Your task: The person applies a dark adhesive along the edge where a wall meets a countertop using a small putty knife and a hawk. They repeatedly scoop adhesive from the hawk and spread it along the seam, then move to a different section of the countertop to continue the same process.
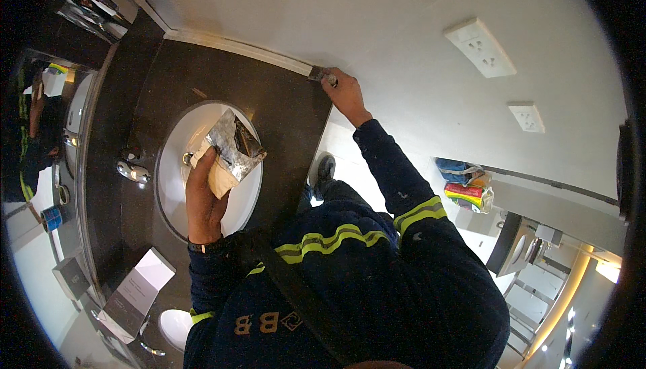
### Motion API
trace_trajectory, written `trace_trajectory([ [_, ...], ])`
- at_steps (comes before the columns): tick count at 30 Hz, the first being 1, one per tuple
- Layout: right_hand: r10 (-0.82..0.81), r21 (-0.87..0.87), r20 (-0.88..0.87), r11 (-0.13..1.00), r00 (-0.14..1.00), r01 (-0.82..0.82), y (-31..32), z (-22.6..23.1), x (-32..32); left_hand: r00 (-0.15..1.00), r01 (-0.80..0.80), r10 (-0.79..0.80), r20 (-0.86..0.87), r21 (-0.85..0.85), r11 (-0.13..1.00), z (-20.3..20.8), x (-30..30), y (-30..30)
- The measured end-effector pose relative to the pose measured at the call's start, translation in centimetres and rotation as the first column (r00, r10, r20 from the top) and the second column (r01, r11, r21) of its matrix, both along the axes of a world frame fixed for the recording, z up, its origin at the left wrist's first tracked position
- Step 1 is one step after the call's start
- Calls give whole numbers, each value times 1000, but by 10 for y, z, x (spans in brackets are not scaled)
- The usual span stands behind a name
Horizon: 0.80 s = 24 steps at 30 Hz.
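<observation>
My left hand (204, 201) grips a crumpled foil packet (232, 150), silver with a cream-coloured side and a torn, dark opening. It is held above the round white sink (163, 187). Over by the wall, my right hand (348, 96) is closed on a small tool with a flat metal blade, which looks like a putty knife (315, 73). The blade touches the end of the pale strip (242, 47) running along the seam between the dark countertop (289, 117) and the white wall. My fingers partly hide the tool's handle.
A chrome faucet (133, 171) stands left of the sink. A white box (138, 295) sits on the counter near a second basin (176, 328). Two outlet plates (480, 47) are on the wall. Bags and packages (468, 191) lie at the right. A mirror lines the left side.
</observation>
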State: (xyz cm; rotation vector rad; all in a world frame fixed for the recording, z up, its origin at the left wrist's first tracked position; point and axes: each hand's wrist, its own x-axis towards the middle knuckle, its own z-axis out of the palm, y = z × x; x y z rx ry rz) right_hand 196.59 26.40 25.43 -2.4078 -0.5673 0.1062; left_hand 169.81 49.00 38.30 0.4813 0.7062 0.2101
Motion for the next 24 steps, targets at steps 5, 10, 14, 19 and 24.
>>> trace_trajectory([
  [5,85,-174,21,982,996,-80,-12,6,8,971,239,-184,-154,687,686,-4,-4,-6],
  [10,68,-217,-21,974,997,-71,-21,9,11,947,310,-199,-251,873,376,-1,-4,-6],
  [14,46,-219,-20,975,999,-49,-28,5,13,962,272,-181,-204,770,577,2,-5,-7],
  [19,88,-242,14,967,996,-82,-35,9,14,928,355,-202,-314,909,218,3,-6,-8],
  [24,131,-261,83,960,988,-106,-42,16,8,963,266,-197,-181,724,636,1,-3,-9],
])
